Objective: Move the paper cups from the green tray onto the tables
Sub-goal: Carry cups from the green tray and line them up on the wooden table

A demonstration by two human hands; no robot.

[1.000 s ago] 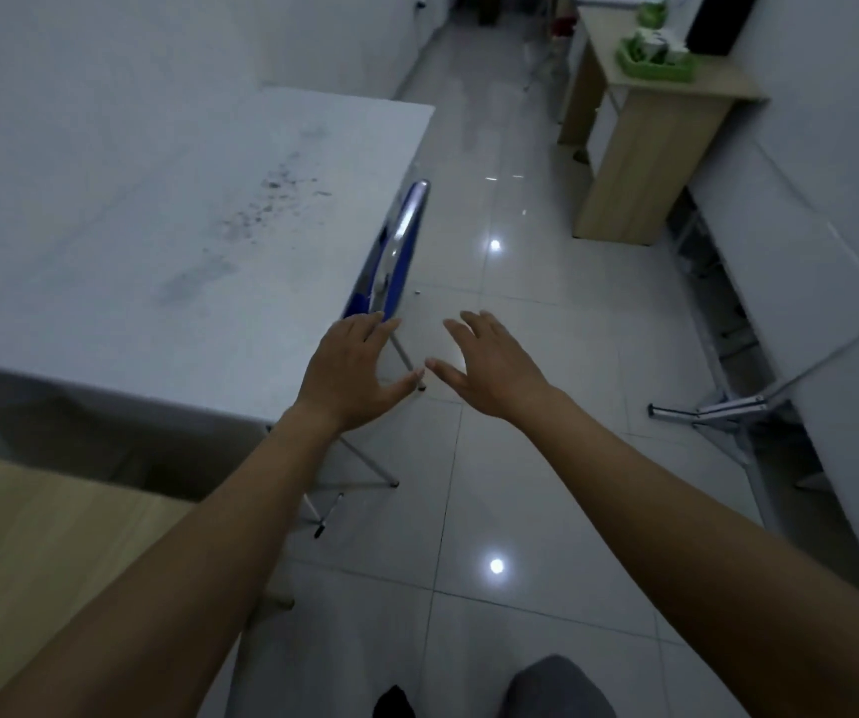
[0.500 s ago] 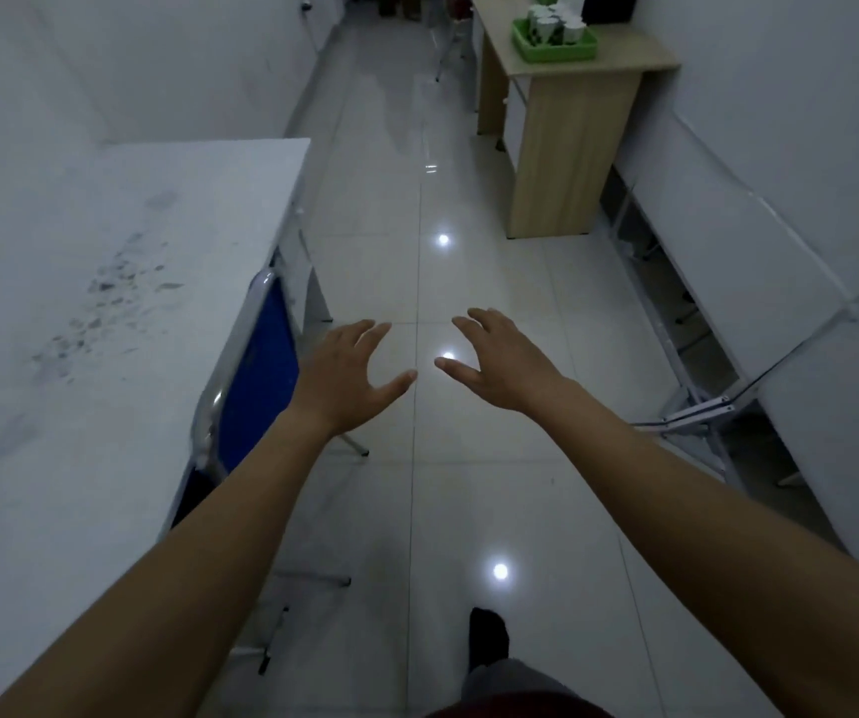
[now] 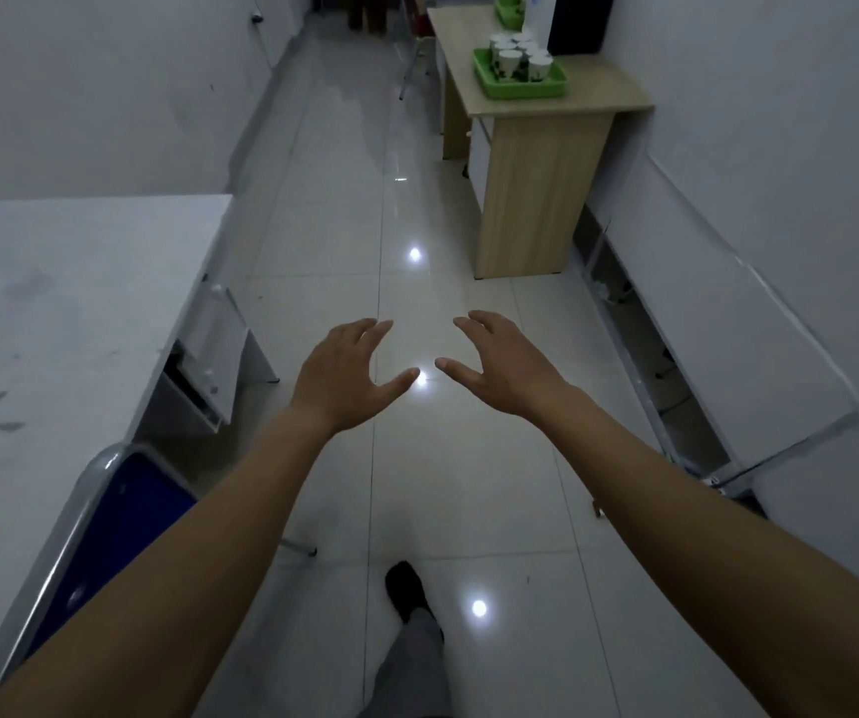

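Note:
Several white paper cups [image 3: 519, 58] with dark prints stand packed together in a green tray [image 3: 520, 88] on a wooden table [image 3: 598, 98] far ahead at the upper right. My left hand [image 3: 347, 378] and my right hand [image 3: 502, 367] are stretched out side by side over the tiled floor, fingers spread and relaxed, both holding nothing. The two hands are far short of the tray. A white table [image 3: 54, 323] runs along my left.
A blue chair [image 3: 101, 541] with a metal frame is tucked against the white table at the lower left. White panels [image 3: 727, 323] lean along the right wall. A second green tray [image 3: 507, 5] sits at the wooden table's far end. My leg and dark shoe [image 3: 406, 593] show below.
The view has advanced down the aisle and swung right. The wooden table with the tray is nearer and larger, the blue chair has slid to the lower left, and both hands stay held out, holding nothing.

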